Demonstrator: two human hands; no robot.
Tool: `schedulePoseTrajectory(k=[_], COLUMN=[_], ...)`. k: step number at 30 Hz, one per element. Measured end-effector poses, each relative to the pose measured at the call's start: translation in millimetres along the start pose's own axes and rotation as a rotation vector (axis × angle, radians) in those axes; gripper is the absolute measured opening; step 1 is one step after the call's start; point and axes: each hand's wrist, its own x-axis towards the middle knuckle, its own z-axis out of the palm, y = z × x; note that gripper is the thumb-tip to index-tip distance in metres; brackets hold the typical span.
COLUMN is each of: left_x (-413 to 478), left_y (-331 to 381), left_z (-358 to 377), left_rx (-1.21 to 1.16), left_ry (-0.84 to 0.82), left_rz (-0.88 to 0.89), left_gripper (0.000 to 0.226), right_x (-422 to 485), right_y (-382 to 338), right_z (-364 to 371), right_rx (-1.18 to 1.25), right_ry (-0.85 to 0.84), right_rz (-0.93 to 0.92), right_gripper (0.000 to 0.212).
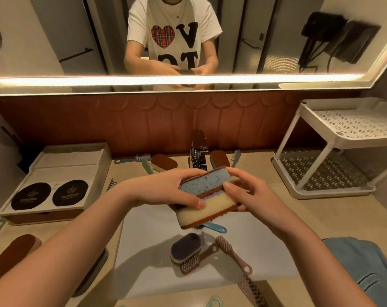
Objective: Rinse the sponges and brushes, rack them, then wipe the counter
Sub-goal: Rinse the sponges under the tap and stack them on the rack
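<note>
Over the sink (148, 229), both my hands hold a stack of two sponges. The upper one is a blue sponge (207, 179) with a brown scrub layer; the lower is a cream sponge (212, 208) with a brown base. My left hand (166, 187) grips the stack's left end, thumb across the cream sponge. My right hand (248, 191) pinches the right end. In the basin lie a dark oval sponge (185, 247), a pink brush (233, 253), a second pink brush (197, 261) and a blue brush handle (214, 228).
A white two-tier rack (334, 138) stands on the counter at the right. The faucet (198, 151) is behind the sink, flanked by brown sponges (164, 162) (220, 158) and green brushes (143, 158). A box tray (53, 185) sits left, a blue cloth (363, 269) right.
</note>
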Motion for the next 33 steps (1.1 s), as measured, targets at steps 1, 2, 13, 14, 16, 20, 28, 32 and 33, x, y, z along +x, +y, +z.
schedulePoseTrajectory(k=[1,2,13,14,16,20,28,32,33], left_x=[3.7,7.9,64.5,72.5,87.1,122.9,196.9,234.7,247.9], left_y=[5.0,11.4,88.8,97.1,110.7,137.5,177.9,190.9,193.3], left_z=[2.0,4.7,24.5,25.6,25.3,25.5,41.2,47.4,48.0], left_rx=[0.02,0.03,0.07,0.076,0.065,-0.077,0.128,0.276,0.295], left_ry=[-0.006,-0.015,0.043,0.072,0.14,0.216,0.389,0.564,0.598], left_rz=[0.001,0.004,0.055,0.065,0.086,0.185,0.344,0.37,0.363], left_gripper=[0.056,0.058,0.069,0.072,0.077,0.077,0.084,0.074,0.075], right_x=[-1.7,-3.4,-6.4,-5.5,-3.5,3.9,35.8,59.4,66.5], right_y=[-1.0,-1.9,-5.6,-5.8,-6.8,-6.2,2.3,14.7,19.0], right_z=[-6.9,-15.2,-113.7,-125.4,-147.2,-203.1,-292.3,-323.5,-334.7], right_rx=[-0.017,-0.03,0.047,0.058,0.077,0.139,0.22,0.25,0.248], right_ry=[-0.012,-0.022,0.093,0.112,0.152,0.253,0.339,0.324,0.317], right_rz=[-0.011,-0.019,-0.163,-0.169,-0.182,-0.165,-0.121,-0.069,-0.052], right_gripper=[0.05,0.049,0.043,0.043,0.041,0.041,0.017,0.018,0.022])
